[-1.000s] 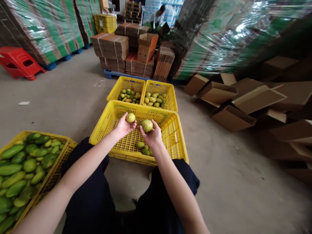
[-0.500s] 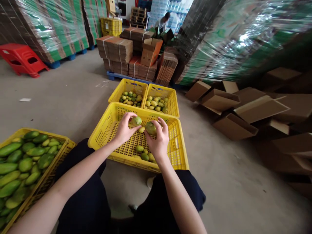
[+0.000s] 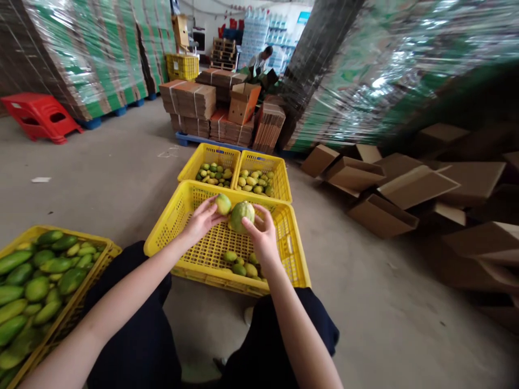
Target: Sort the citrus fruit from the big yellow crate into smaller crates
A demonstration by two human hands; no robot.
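My left hand [image 3: 204,218] is closed around a small yellow-green papaya [image 3: 223,204]. Close beside it, my right hand [image 3: 263,236] grips a larger, ribbed green papaya [image 3: 242,217], thumb across its near side. Both fruits are above a yellow plastic crate [image 3: 162,229] in front of my knees. Several smaller green-yellow papayas [image 3: 239,268] lie in that crate's near right part, some of them behind my right wrist. At my left stands another yellow crate [image 3: 109,246], heaped with green papayas [image 3: 36,289].
Two smaller yellow crates [image 3: 188,170] holding papayas adjoin the far side. Behind them, bundled flat cartons [image 3: 192,100] sit on a blue pallet. Open cardboard boxes [image 3: 381,213] pile up at right; a red stool [image 3: 40,118] stands at left. A person [image 3: 259,60] bends in the background.
Both papayas have turned in my hands and come nearer each other. A small yellow papaya seen between my hands is now out of sight. My view has tilted up slightly.
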